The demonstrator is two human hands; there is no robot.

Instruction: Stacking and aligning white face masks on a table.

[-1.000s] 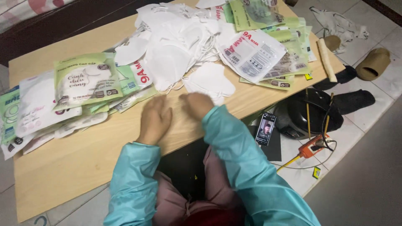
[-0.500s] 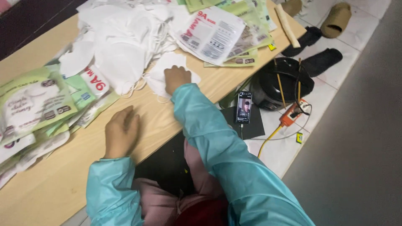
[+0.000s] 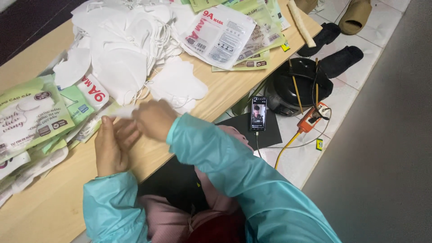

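A flat white face mask (image 3: 122,111) lies pinched at the table's near edge.
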